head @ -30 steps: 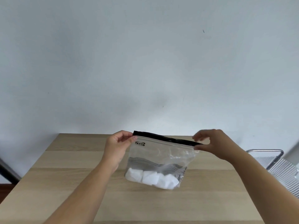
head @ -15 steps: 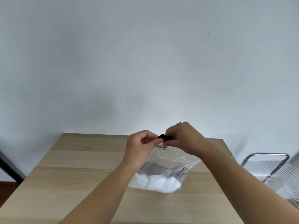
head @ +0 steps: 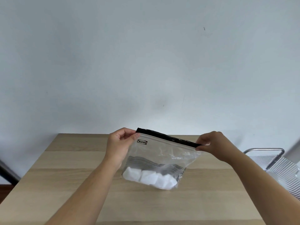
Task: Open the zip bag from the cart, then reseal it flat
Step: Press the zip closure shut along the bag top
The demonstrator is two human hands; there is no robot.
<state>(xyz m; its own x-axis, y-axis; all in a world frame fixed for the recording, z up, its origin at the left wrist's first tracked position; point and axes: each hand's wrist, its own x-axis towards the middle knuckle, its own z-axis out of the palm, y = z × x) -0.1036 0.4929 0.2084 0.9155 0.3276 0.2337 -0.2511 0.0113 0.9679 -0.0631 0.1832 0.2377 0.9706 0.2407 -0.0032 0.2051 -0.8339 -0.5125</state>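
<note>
A clear zip bag (head: 162, 153) with a black strip along its top stands upright on the wooden table (head: 65, 184). Several white blocks (head: 149, 177) lie in its bottom. My left hand (head: 120, 143) pinches the left end of the black strip. My right hand (head: 212, 144) pinches the right end. The strip is stretched straight between both hands, and the two sides of the seal look pressed together along its length.
A metal wire cart (head: 276, 166) stands to the right of the table. A dark leg or bar (head: 6, 172) shows at the far left. A plain pale wall rises behind the table's far edge.
Half a second ago my right hand pinched the strip close beside my left hand. It has since slid right along the strip to the bag's right end.
</note>
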